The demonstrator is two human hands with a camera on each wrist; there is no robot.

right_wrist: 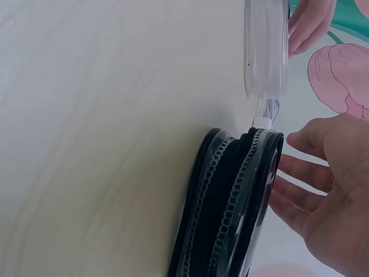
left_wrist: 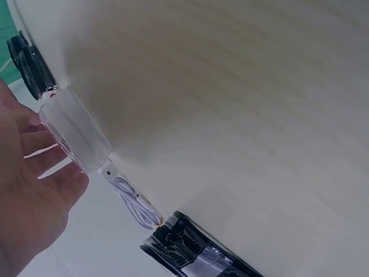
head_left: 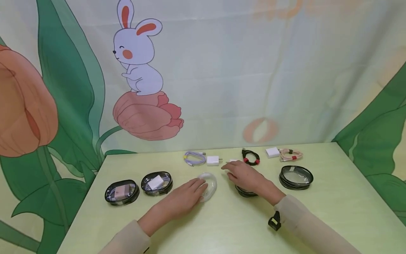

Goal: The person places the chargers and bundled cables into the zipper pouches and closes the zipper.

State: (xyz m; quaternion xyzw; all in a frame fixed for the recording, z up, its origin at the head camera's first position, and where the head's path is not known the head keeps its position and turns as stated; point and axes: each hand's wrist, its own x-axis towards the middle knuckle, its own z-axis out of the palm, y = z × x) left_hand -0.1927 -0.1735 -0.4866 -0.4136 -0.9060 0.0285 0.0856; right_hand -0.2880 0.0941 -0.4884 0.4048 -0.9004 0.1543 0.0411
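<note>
In the middle of the table lies a clear oval case (head_left: 214, 188) with a whitish rim. The fingers of my left hand (head_left: 187, 195) rest on its left side, fairly straight. The left wrist view shows that clear case (left_wrist: 75, 130) in front of the fingertips. My right hand (head_left: 245, 175) is over a black-rimmed zip case (head_left: 245, 192) that it partly hides. From the right wrist, the fingers are loosely bent beside the upper rim of that black case (right_wrist: 230, 202); whether they touch it I cannot tell. Beyond the hands lie a lavender cable (head_left: 194, 158) and a white charger (head_left: 213, 161).
Two black-rimmed cases, one with a pink charger (head_left: 122, 192) and one with a white charger (head_left: 156, 182), lie left. Another black-rimmed case (head_left: 296, 177) lies right. Along the back edge are a black cable (head_left: 251, 157), a white charger (head_left: 272, 152) and a pink cable (head_left: 291, 155).
</note>
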